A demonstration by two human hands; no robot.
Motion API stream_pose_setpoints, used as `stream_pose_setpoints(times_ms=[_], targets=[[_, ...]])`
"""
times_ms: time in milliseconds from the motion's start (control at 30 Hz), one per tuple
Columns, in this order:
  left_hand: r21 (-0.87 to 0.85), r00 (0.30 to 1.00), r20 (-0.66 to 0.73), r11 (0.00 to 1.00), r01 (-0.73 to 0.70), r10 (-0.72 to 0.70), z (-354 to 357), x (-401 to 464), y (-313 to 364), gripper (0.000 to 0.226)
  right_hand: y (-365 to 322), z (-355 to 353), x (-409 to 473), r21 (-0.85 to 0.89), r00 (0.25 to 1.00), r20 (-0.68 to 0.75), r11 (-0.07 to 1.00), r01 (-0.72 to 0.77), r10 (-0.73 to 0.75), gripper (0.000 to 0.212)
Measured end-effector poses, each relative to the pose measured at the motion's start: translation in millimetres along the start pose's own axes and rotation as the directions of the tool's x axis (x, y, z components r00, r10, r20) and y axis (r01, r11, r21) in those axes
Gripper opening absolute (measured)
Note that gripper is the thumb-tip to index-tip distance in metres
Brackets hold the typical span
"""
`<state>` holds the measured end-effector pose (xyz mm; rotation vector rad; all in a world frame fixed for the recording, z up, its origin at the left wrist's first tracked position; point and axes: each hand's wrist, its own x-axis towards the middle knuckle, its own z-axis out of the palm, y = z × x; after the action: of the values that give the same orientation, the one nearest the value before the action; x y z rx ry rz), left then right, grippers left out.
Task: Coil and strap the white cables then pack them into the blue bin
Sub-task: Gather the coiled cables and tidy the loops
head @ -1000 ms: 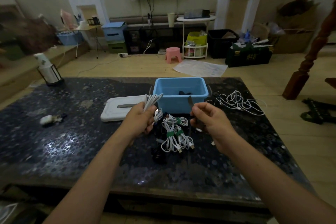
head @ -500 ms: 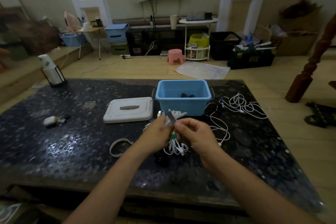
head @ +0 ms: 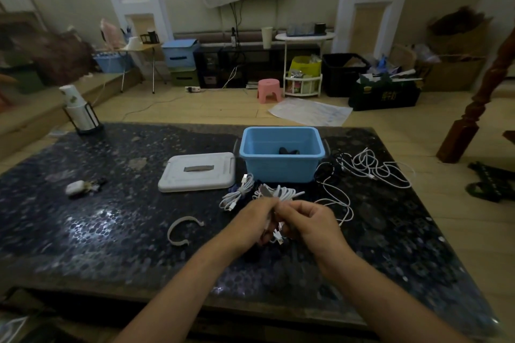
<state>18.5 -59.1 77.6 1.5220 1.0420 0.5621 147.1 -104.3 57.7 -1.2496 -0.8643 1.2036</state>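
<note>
My left hand [head: 255, 221] and my right hand [head: 312, 221] meet over the table's middle, both gripping a coiled white cable [head: 284, 193] whose loops stick out above the fingers. A strap end shows at the coil's left side. Another coiled white cable [head: 237, 195] lies just left of it. Loose white cables [head: 373, 168] sprawl to the right of the blue bin [head: 281, 167], and one loose cable [head: 338, 200] runs beside my right hand. The bin stands open behind my hands with something dark inside.
The bin's white lid [head: 198, 172] lies left of the bin. A curved white strap [head: 181, 231] lies on the dark table [head: 97, 231] left of my left hand. A small white object [head: 76, 188] and a cup holder [head: 80, 117] sit far left.
My hands came together over the table's middle and now both hold the coiled cable. The view moved nearer to the table.
</note>
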Motion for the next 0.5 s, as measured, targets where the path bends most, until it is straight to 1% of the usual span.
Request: stream_pose_setpoints(times_ms=[100,200,300,400,467,500], targets=[[0.084,0.993,-0.09,0.994,-0.066,0.074,-3.3,3.4,-2.9,0.056,0.3,2.5,0.7,-0.04,1.0,-0.008,0.999,0.027,-0.027,0.012],[0.161,0.98,-0.152,0.982,-0.103,0.128,-6.3,4.5,-5.2,0.051,2.8,3.3,4.2,-0.119,0.999,-0.011,0.992,0.037,-0.038,0.011],[0.199,0.971,-0.195,0.975,-0.099,0.138,-6.0,6.5,-6.0,0.046,4.0,3.1,7.8,-0.173,0.998,-0.013,0.983,0.061,-0.064,0.012],[0.136,0.971,-0.192,0.984,-0.115,0.14,-4.3,8.0,-3.6,0.044,5.8,1.1,10.9,-0.264,0.991,0.004,0.956,0.13,-0.134,0.018],[0.062,0.98,-0.174,0.994,-0.091,0.101,-1.6,7.4,0.1,0.038,5.2,-2.8,13.2,-0.291,0.99,0.035,0.946,0.141,-0.136,0.017],[-0.004,0.983,-0.169,0.998,-0.067,0.065,-0.7,6.6,2.1,0.033,4.7,-5.4,14.3,-0.294,0.989,0.067,0.945,0.145,-0.131,0.015]])
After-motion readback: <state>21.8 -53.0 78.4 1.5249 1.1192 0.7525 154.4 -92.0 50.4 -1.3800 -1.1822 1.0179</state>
